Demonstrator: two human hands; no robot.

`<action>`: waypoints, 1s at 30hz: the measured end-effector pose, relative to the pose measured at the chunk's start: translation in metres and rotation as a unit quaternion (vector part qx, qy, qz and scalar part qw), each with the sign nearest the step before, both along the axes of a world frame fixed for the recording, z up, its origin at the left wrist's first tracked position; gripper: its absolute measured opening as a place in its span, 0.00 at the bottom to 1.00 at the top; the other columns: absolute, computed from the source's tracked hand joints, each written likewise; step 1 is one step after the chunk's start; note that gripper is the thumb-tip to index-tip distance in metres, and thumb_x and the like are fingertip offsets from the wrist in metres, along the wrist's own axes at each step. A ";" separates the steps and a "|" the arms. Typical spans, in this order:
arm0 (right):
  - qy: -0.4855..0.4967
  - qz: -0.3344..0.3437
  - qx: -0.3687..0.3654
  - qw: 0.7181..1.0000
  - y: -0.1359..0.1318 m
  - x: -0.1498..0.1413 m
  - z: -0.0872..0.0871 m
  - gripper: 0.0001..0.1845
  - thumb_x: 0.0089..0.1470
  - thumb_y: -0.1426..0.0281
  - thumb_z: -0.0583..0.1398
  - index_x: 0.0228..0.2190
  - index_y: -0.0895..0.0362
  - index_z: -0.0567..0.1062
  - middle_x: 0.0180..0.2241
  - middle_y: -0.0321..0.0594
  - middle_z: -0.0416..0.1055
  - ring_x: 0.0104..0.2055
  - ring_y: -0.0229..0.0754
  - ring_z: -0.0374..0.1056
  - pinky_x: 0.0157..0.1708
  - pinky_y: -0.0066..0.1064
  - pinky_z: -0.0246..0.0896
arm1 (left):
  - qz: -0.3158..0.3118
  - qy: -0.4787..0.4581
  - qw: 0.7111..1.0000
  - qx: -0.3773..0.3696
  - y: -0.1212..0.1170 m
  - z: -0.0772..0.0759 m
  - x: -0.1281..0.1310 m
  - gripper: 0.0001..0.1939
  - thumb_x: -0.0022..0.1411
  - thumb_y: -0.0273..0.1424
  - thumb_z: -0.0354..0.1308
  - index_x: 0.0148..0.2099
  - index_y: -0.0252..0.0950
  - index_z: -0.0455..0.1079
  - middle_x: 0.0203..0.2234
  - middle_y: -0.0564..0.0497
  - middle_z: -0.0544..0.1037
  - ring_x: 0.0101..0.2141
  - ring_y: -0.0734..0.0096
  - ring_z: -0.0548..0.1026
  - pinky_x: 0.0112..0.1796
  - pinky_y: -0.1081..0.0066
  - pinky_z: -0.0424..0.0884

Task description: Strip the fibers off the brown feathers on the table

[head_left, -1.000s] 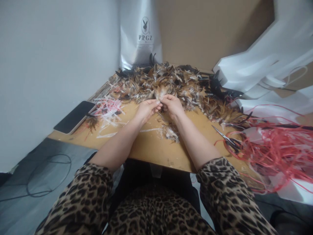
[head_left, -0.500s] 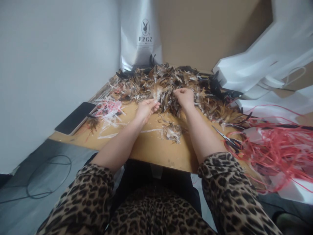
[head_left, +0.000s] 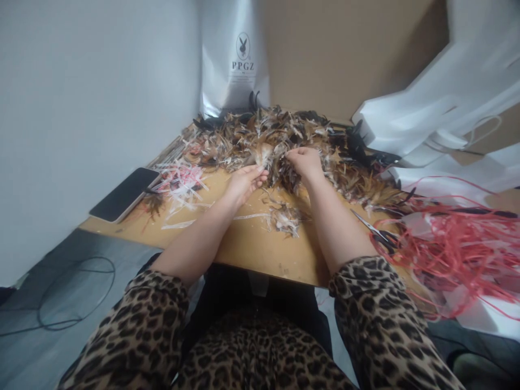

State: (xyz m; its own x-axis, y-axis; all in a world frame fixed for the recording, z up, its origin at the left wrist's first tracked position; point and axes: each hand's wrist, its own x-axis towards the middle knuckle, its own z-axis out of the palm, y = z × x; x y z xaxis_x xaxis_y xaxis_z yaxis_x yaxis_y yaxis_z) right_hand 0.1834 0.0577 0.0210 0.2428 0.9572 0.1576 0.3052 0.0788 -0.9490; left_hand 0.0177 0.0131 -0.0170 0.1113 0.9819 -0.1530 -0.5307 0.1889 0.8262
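Observation:
My left hand (head_left: 245, 183) is pinched on a light brown feather (head_left: 263, 153) with a whitish base, held upright in front of the feather pile (head_left: 235, 138). To its right, my right hand (head_left: 305, 162) has its thumb and finger pressed together at the near edge of the pile. It seems to touch the feathers there, but what lies between its fingertips blends into the pile. A small tuft of pale feathers and fluff (head_left: 285, 219) lies on the yellowish tabletop (head_left: 260, 246) between my forearms.
A phone (head_left: 125, 194) lies at the table's left edge, beside white and pink strips (head_left: 181, 179). Scissors (head_left: 377, 232) and a tangle of red ribbon (head_left: 467, 254) are on the right. Behind the pile stands a silver bag (head_left: 235, 59); white bags (head_left: 426, 108) are at far right.
My right hand has parted from my left and moved right to the feather pile, then shifted slightly left. My left hand has kept its pinch on the feather, nearly in place.

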 end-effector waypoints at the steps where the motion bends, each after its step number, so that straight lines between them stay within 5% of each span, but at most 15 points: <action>1: 0.008 0.001 0.001 1.000 -0.003 -0.001 0.001 0.05 0.38 0.71 0.61 0.19 0.60 0.72 0.13 0.30 0.59 0.17 0.30 0.49 0.19 0.25 0.45 | -0.002 -0.001 1.000 -0.001 0.000 0.000 0.000 0.02 0.58 0.23 0.58 0.32 0.30 0.71 0.25 0.50 0.78 0.22 0.84 0.73 0.25 0.83 0.67; 15: -0.034 0.118 0.053 0.991 -0.034 -0.023 -0.011 0.07 0.41 0.68 0.60 0.21 0.60 0.73 0.19 0.33 0.68 0.20 0.31 0.55 0.21 0.24 0.50 | -0.048 -0.044 0.998 -0.009 0.001 0.002 0.001 0.03 0.57 0.19 0.59 0.31 0.28 0.71 0.25 0.48 0.78 0.22 0.83 0.75 0.22 0.85 0.67; 20: 0.067 0.120 0.002 0.990 -0.035 -0.024 -0.011 0.11 0.40 0.63 0.63 0.20 0.59 0.72 0.16 0.31 0.63 0.18 0.29 0.52 0.17 0.24 0.45 | -0.038 -0.060 0.997 -0.029 0.001 0.006 0.000 0.04 0.57 0.17 0.58 0.30 0.28 0.70 0.23 0.51 0.76 0.21 0.86 0.72 0.23 0.87 0.67; 24: 0.220 0.177 -0.108 0.953 -0.035 -0.023 -0.011 0.17 0.36 0.59 0.67 0.20 0.58 0.69 0.13 0.26 0.55 0.14 0.26 0.42 0.14 0.23 0.32 | -0.032 -0.094 0.994 -0.037 0.001 0.009 -0.001 0.06 0.58 0.17 0.56 0.30 0.29 0.69 0.23 0.51 0.76 0.21 0.87 0.72 0.24 0.88 0.68; 30: 0.310 0.269 -0.151 0.899 -0.037 -0.027 -0.014 0.22 0.30 0.62 0.71 0.26 0.59 0.70 0.18 0.28 0.64 0.16 0.24 0.48 0.14 0.20 0.35 | -0.066 -0.104 0.992 -0.031 0.000 0.009 -0.002 0.07 0.59 0.17 0.55 0.31 0.29 0.70 0.22 0.53 0.75 0.20 0.88 0.72 0.23 0.89 0.67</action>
